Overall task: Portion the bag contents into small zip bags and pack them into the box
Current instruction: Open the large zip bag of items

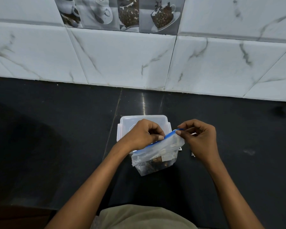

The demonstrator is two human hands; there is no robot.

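Note:
A clear zip bag [157, 156] with a blue seal strip hangs above the black counter, with dark and pale contents in its lower part. My left hand [142, 136] pinches the blue strip at its left end. My right hand [198, 138] pinches the same strip at its right end. Behind the bag stands a clear plastic box [144, 120] with its lid on; my left hand and the bag hide its front part.
The black stone counter [56, 138] runs to a white marble-tiled wall [139, 60] at the back. Small pale items [193, 153] lie on the counter under my right hand, mostly hidden. A grey-green garment [144, 217] fills the bottom edge.

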